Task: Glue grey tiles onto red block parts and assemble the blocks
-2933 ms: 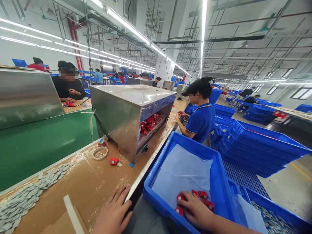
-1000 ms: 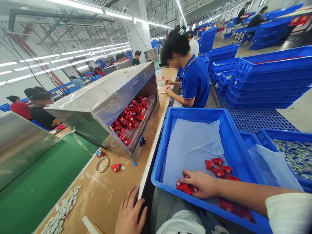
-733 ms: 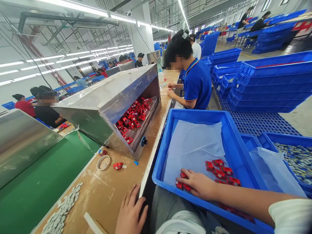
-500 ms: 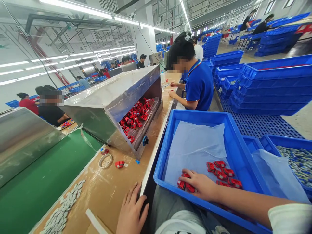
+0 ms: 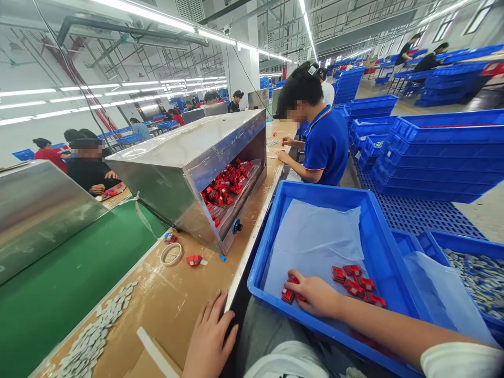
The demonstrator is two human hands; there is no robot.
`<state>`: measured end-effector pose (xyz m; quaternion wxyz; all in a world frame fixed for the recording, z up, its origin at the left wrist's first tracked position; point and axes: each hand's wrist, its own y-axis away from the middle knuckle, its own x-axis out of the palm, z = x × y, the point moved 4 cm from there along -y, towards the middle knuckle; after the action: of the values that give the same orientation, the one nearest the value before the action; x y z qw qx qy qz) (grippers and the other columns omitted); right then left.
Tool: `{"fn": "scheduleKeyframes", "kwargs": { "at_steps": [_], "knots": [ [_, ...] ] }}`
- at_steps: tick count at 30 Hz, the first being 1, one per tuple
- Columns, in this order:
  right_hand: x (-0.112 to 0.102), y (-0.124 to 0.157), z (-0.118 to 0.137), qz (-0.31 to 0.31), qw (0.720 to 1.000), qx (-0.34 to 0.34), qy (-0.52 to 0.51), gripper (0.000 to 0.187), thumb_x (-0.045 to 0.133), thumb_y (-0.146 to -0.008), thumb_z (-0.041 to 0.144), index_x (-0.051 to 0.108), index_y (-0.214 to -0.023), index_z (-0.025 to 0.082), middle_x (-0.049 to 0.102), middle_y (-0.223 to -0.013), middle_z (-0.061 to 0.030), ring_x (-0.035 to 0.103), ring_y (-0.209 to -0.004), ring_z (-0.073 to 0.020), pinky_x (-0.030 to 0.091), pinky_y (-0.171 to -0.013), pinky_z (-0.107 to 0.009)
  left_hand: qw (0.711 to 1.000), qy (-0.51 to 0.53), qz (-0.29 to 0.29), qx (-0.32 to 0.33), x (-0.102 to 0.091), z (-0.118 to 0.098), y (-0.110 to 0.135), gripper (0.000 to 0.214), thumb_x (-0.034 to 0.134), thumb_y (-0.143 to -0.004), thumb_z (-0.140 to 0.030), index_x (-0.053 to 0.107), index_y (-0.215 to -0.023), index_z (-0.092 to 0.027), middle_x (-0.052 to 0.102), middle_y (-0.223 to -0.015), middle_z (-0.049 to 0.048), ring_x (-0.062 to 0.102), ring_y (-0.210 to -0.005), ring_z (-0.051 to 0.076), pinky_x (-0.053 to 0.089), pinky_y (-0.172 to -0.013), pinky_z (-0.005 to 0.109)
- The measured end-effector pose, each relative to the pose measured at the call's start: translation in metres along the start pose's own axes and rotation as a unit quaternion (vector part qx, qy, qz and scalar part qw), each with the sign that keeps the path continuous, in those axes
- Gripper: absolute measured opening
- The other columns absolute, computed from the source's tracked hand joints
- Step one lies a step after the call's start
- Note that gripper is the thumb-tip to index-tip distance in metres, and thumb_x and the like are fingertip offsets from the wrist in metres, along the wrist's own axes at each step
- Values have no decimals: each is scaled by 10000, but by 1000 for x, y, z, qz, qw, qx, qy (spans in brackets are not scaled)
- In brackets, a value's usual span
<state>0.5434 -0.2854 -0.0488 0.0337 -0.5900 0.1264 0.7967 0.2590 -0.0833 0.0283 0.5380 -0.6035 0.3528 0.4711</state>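
My left hand [image 5: 212, 336] lies flat on the front edge of the cardboard-covered bench [image 5: 165, 294], fingers stretched out and holding nothing. Inside the blue plastic tray [image 5: 376, 252], my right hand [image 5: 315, 295] curls its fingers over a few small red plastic pieces [image 5: 288, 295], which look like toy car bodies; the palm hides part of them. To the right of that hand, several more red pieces [image 5: 353, 287] lie in a loose cluster on the white liner sheet [image 5: 315, 231]. My forearm covers some of the tray's near side.
A metal box [image 5: 189, 152] with red pieces inside stands on the bench. Near it are a tape ring [image 5: 171, 254] and a single red piece [image 5: 193, 260]. Flat grey pieces [image 5: 94, 331] lie at left beside a green belt [image 5: 79, 252]. A co-worker [image 5: 323, 142] sits ahead; stacked blue trays [image 5: 444, 157] stand right.
My right hand has shifted slightly left in the tray, with the red pieces under its fingers. My left hand stays on the bench edge. The camera view has tilted a little.
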Motion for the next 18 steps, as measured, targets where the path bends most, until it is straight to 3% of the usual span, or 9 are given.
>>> {"fn": "scheduleKeyframes", "kwargs": {
  "at_steps": [12,15,18],
  "knots": [
    [-8,-9,-29,-67,988,65,-126,446,585,-854,185,726,-1272,245,583,-1447,-122,747,-944,-224,578,-929,-384,1000,27,5,-14,-1,-1,-1,152,623,-996,-230,731,-1098,-263,588,-1586,95,586,-1445,342,612,-1089,559],
    [-35,-21,-38,-157,972,68,-159,424,580,-840,169,738,-1227,241,597,-1410,-118,741,-942,-209,586,-912,-366,1000,29,3,-10,-3,0,-2,153,621,-999,-228,731,-1097,-270,589,-1587,92,591,-1441,342,619,-1079,565],
    [-94,-57,-29,-280,945,15,-171,399,597,-847,158,745,-1206,245,605,-1389,-113,731,-960,-195,594,-915,-343,1000,25,6,-7,-4,0,-3,148,634,-996,-232,731,-1100,-272,606,-1567,102,609,-1425,337,630,-1066,566]
  ]
}}
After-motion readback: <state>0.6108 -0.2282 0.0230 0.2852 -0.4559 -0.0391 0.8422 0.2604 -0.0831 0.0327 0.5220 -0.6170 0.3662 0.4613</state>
